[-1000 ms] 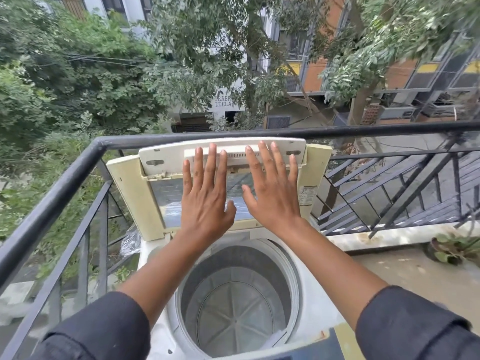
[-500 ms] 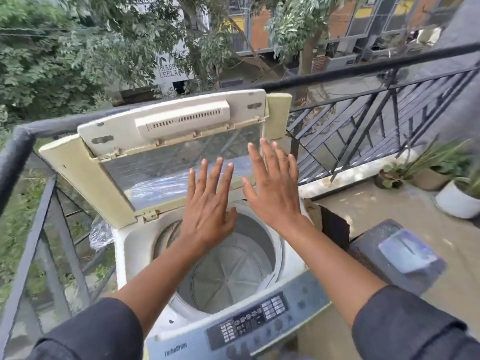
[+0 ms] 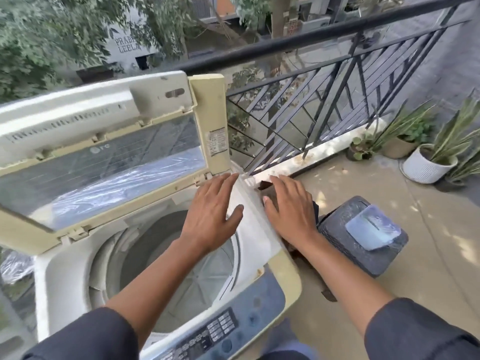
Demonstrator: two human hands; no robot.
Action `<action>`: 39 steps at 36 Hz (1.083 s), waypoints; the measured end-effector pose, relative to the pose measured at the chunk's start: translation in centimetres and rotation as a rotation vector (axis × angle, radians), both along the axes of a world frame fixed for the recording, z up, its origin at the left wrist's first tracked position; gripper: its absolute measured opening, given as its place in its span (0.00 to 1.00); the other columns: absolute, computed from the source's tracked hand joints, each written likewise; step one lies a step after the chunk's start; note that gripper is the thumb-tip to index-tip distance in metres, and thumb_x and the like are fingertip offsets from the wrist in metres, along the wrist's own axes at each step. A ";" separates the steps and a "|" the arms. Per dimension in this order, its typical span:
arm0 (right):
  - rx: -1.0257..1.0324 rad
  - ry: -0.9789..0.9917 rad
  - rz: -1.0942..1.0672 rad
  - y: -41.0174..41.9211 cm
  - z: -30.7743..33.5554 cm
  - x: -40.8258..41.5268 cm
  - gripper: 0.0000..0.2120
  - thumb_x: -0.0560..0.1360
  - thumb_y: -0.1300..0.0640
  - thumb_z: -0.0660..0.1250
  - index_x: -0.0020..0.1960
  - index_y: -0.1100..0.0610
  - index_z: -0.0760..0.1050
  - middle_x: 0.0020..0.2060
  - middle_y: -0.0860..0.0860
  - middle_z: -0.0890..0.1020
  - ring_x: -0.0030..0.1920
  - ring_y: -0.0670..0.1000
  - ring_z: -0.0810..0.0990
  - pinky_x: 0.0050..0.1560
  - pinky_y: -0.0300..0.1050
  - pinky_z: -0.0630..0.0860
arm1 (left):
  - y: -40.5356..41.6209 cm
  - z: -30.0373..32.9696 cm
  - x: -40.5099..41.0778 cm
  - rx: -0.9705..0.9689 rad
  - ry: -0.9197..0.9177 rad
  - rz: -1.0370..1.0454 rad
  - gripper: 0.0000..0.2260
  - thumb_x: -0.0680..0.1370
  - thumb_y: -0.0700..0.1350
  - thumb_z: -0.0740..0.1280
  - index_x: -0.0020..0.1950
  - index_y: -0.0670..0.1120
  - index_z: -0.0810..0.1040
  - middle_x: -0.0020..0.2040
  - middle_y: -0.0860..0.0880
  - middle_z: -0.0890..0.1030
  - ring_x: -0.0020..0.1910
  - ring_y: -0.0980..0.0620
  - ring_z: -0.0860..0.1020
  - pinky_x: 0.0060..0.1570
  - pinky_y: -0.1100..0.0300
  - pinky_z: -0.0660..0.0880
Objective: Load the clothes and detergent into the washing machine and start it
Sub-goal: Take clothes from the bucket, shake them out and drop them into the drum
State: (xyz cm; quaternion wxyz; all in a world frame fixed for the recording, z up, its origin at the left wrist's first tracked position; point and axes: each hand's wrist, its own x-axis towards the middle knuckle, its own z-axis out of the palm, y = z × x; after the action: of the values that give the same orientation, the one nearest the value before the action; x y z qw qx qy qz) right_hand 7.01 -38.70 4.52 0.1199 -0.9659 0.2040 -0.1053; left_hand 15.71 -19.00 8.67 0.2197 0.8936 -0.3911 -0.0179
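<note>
Head view, looking down on a top-loading washing machine (image 3: 67,276) standing in the corner of a balcony, its body white and yellowed at the edges, with a blue-grey control panel (image 3: 223,331) of small buttons along the near side. Its lid (image 3: 104,152) is folded up and back, the clear window showing crumpled plastic film behind it, and the round drum (image 3: 181,268) below lies open and bare, no clothes in it. A black railing (image 3: 324,81) runs close behind and to the right of the machine; on the right the tan floor (image 3: 428,255) opens out, with a dark grey bin (image 3: 361,237) just beside the machine and potted plants (image 3: 428,152) further off by the rail. The left hand (image 3: 210,214) hovers over the right rim of the drum, fingers straight and spread, holding nothing. The right hand (image 3: 291,211) lies past the machine's right edge, flat and relaxed, also holding nothing, above something dark that cannot be made out.
</note>
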 end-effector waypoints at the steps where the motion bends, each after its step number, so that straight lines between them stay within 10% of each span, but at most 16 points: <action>1: 0.019 0.021 -0.009 -1.3 -0.7 0.1 0.25 0.81 0.44 0.62 0.75 0.52 0.67 0.71 0.51 0.74 0.69 0.56 0.72 0.64 0.58 0.74 | -1.2 0.0 0.3 -0.005 0.009 0.002 0.30 0.81 0.53 0.65 0.82 0.45 0.65 0.79 0.46 0.71 0.77 0.44 0.68 0.78 0.49 0.61; 14: 0.233 0.374 0.065 -15.0 -11.2 3.3 0.25 0.83 0.45 0.59 0.77 0.52 0.64 0.72 0.54 0.73 0.68 0.61 0.73 0.63 0.59 0.75 | -16.7 -3.2 3.6 0.207 0.254 0.081 0.28 0.82 0.49 0.66 0.81 0.49 0.64 0.75 0.45 0.73 0.68 0.41 0.75 0.64 0.49 0.73; 23: 0.273 0.555 0.152 -19.8 -21.1 4.5 0.17 0.80 0.47 0.65 0.65 0.54 0.71 0.61 0.54 0.76 0.62 0.59 0.74 0.55 0.57 0.75 | -25.0 -14.2 5.1 0.315 0.783 0.319 0.26 0.82 0.52 0.69 0.79 0.46 0.71 0.78 0.45 0.72 0.76 0.44 0.71 0.74 0.53 0.69; 35: 0.104 0.753 0.351 -20.4 -33.8 9.1 0.38 0.76 0.51 0.72 0.81 0.41 0.58 0.75 0.60 0.63 0.71 0.62 0.65 0.64 0.60 0.72 | -27.2 -24.8 4.3 0.535 0.958 0.525 0.27 0.79 0.55 0.66 0.75 0.45 0.72 0.73 0.39 0.76 0.72 0.37 0.74 0.69 0.49 0.74; 39: 0.029 0.697 0.325 -20.6 -35.4 10.0 0.19 0.80 0.54 0.66 0.70 0.44 0.75 0.72 0.57 0.67 0.70 0.61 0.66 0.63 0.59 0.70 | -27.2 -26.4 4.5 0.558 0.972 0.529 0.26 0.81 0.54 0.67 0.75 0.43 0.71 0.75 0.39 0.73 0.74 0.38 0.72 0.70 0.50 0.72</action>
State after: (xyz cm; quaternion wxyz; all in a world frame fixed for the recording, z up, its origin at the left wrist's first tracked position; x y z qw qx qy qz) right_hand 17.04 -59.25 -30.84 0.0722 -0.9617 0.0784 0.2524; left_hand 20.23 -46.19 -17.70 0.1277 0.8735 0.0078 -0.4696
